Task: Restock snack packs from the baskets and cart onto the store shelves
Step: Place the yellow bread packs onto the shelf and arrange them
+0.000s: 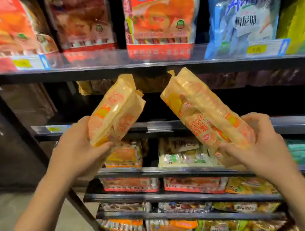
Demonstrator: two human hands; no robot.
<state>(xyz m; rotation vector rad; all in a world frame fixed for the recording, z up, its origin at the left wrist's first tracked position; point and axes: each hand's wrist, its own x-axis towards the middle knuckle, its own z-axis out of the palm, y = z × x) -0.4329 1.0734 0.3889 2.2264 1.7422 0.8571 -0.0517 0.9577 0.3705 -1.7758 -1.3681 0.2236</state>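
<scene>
I hold two pale orange snack packs with red print in front of the shelves. My left hand (pixel 78 150) grips the lower end of the left pack (pixel 115 110), which tilts up to the right. My right hand (pixel 258 144) grips the bottom of the right pack (pixel 203 106), which leans up to the left. Both pack tops point at the dark second shelf (pixel 168 125), whose front part looks bare; similar orange packs (pixel 86 87) sit deep at its back.
The top shelf (pixel 102 65) carries red bread bags (pixel 162 17), a blue bag (pixel 241 12) and a yellow bag (pixel 301 14). Lower shelves (pixel 155 171) hold several orange, white and green packs. The dark rack post (pixel 24 132) stands left, with tiled floor (pixel 24 209) beside it.
</scene>
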